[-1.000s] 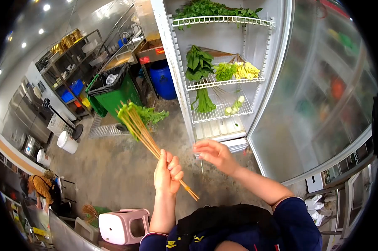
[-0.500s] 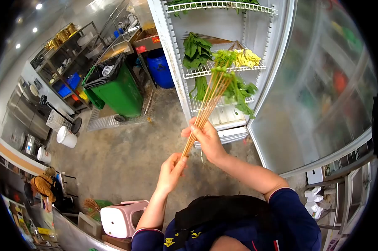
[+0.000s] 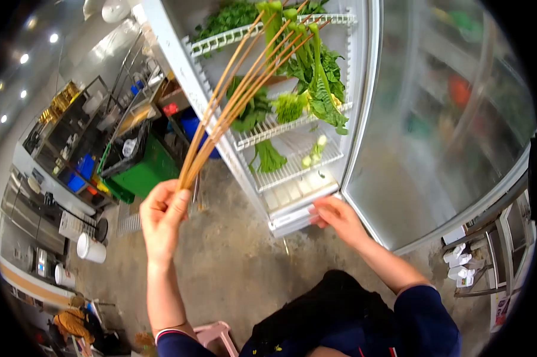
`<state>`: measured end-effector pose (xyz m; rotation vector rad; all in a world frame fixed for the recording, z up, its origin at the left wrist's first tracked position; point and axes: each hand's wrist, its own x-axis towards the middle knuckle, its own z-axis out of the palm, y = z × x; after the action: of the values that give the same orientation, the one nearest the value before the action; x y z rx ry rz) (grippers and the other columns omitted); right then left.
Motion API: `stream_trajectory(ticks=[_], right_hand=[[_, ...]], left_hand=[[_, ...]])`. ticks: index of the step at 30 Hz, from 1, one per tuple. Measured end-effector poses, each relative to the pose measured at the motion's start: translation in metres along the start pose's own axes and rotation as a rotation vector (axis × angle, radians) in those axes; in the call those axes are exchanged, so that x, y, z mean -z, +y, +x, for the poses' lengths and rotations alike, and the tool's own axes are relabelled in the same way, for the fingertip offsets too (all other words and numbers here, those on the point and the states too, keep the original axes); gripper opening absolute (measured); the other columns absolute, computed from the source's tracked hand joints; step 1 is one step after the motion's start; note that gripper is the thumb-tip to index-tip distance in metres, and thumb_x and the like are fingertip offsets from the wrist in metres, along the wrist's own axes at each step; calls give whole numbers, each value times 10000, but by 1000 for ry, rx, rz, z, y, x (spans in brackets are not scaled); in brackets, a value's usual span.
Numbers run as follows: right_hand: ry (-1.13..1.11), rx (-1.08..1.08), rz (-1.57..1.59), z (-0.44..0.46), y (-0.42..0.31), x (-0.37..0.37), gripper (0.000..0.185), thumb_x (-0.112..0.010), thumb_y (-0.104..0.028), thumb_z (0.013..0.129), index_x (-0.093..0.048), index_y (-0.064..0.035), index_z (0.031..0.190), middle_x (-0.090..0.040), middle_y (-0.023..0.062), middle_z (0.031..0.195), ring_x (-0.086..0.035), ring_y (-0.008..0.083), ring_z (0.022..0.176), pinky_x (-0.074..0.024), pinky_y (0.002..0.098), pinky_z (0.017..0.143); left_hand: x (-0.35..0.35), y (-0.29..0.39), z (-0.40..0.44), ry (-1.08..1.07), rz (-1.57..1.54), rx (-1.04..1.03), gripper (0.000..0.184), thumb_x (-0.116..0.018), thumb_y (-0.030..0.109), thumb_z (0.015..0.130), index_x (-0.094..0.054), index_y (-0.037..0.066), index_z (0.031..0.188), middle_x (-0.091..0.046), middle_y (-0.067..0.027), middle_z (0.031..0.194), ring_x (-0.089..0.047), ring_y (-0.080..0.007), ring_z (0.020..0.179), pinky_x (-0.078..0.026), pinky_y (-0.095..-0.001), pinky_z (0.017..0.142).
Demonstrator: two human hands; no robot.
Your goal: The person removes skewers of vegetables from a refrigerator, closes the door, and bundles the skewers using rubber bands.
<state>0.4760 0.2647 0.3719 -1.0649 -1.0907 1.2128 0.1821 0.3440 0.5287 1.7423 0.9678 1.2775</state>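
Note:
My left hand [image 3: 162, 221] is closed around the lower ends of several wooden skewers [image 3: 224, 125]. They fan upward to the right, with green leafy vegetables [image 3: 323, 95] on their far ends, in front of the fridge shelves. My right hand [image 3: 340, 219] holds nothing; its fingers are loosely bent and apart, in front of the fridge's bottom edge [image 3: 298, 221]. Behind the skewers, a wire shelf [image 3: 262, 135] carries dark leafy greens [image 3: 253, 113] and a frilly light-green bunch [image 3: 289, 107]. Green stalks [image 3: 271, 157] lie on the shelf below.
The fridge's glass door [image 3: 435, 131] stands open on the right. To the left are a green wheeled bin [image 3: 146, 169], a blue barrel [image 3: 192, 126] and a white bucket [image 3: 91, 247]. A pink stool [image 3: 215, 334] is near my left arm. Another person [image 3: 72, 324] is at lower left.
My right hand has let go of the skewers and moved right and down. My left hand has moved left and up with them, and the view has come nearer the fridge.

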Motion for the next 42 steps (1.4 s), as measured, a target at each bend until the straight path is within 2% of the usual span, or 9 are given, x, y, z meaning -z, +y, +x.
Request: stream_trajectory(ticks=[12, 20, 24, 25, 30, 32, 35, 39, 42], right_hand=[[389, -176, 81, 9, 86, 173, 167, -513, -129, 869, -533, -33, 1004, -612, 68, 873, -610, 151, 761, -461, 231, 604], [553, -290, 121, 50, 104, 249, 141, -520, -117, 859, -543, -28, 966, -614, 65, 830, -598, 137, 705, -460, 235, 596], [594, -321, 132, 54, 115, 266, 163, -516, -137, 858, -540, -16, 966, -611, 71, 789, -589, 141, 666, -461, 247, 578], [572, -373, 118, 43, 134, 273, 157, -519, -132, 854, -544, -11, 951, -608, 69, 774, -588, 143, 660, -462, 250, 572], [550, -803, 1, -116, 249, 294, 185, -530, -192, 818, -587, -27, 758, -572, 45, 655, -544, 152, 580, -442, 300, 535], [971, -1001, 238, -217, 291, 308, 241, -494, -261, 841, -585, -44, 791, -548, 46, 648, -494, 148, 533, -401, 297, 487], [2044, -569, 521, -309, 310, 363, 329, -440, -365, 876, -583, -71, 840, -512, 49, 639, -418, 142, 463, -338, 293, 414], [1829, 366, 769, -305, 183, 432, 499, -346, -380, 911, -335, -69, 1301, -385, 91, 1317, -386, 238, 1192, -322, 369, 988], [1427, 310, 504, -270, 123, 448, 426, -433, -352, 872, -437, -91, 1209, -502, 74, 1174, -475, 242, 1077, -408, 383, 885]], left_hand=[[-70, 97, 281, -75, 317, -490, 304, -540, 214, 862, -554, 41, 1112, -390, 76, 579, -303, -2, 461, -211, -154, 401], [-107, 106, 449, -231, 612, -329, 324, -478, 239, 895, -533, 32, 1138, -340, 87, 574, -290, 0, 466, -211, -169, 398], [-114, 54, 528, -91, 1218, -462, 285, -503, 247, 864, -577, 125, 1111, -584, -49, 695, -564, -186, 681, -414, -282, 605], [-97, 30, 560, -174, 1341, -472, 351, -503, 259, 849, -508, 202, 1196, -595, -94, 1027, -550, -304, 960, -408, -382, 814], [-115, 33, 539, 214, 1761, -556, 506, -507, 249, 833, -339, 252, 1310, -444, -150, 1233, -417, -300, 1144, -308, -481, 943], [-117, 57, 518, 222, 1628, -576, 469, -504, 230, 828, -387, 218, 1282, -467, -140, 1208, -421, -300, 1134, -301, -466, 941], [-108, 74, 484, 293, 1486, -907, 359, -508, 172, 825, -475, 130, 1180, -544, -123, 1059, -507, -296, 1000, -375, -408, 863], [-119, 78, 371, 495, 1310, -1311, 272, -493, 107, 850, -547, 106, 1116, -572, -70, 1074, -518, -225, 1031, -351, -330, 904], [-119, 33, 264, 301, 1019, -1305, 256, -495, 11, 779, -562, 34, 1026, -593, -90, 1019, -531, -247, 985, -260, -431, 979]])
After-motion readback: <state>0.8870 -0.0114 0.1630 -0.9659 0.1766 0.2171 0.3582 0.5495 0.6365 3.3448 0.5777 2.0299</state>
